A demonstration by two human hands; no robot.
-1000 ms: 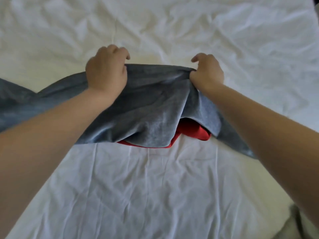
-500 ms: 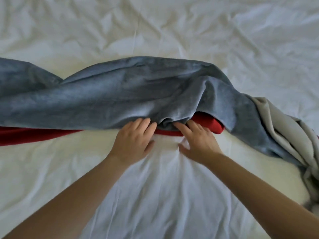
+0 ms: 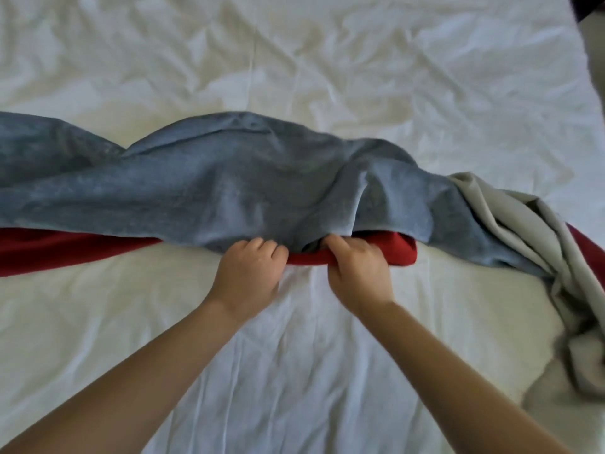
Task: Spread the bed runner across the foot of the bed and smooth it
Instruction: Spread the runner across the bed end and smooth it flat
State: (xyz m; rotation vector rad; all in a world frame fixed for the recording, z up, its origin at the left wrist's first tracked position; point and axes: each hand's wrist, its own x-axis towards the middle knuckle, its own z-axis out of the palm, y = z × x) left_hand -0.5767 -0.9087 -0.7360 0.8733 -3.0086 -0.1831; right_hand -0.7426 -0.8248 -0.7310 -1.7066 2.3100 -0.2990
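Observation:
The bed runner (image 3: 203, 188) lies bunched in a band across the white bed sheet (image 3: 294, 371), blue-grey on top with its red underside (image 3: 59, 249) showing along the near edge. My left hand (image 3: 250, 273) grips the near edge at the middle, fingers curled into the cloth. My right hand (image 3: 358, 273) sits just beside it, fingers curled round the red edge under a raised blue-grey fold. At the right the runner turns to beige cloth (image 3: 523, 231) that hangs crumpled off the bed's side.
The wrinkled white sheet (image 3: 294, 60) stretches beyond the runner to the far side. The bed's right edge (image 3: 589, 103) shows at the upper right, with something dark past the corner.
Both hands left the runner's far edge, which dropped onto the bed, and came to its near edge. Their fingers went from flat on the cloth to curled into it.

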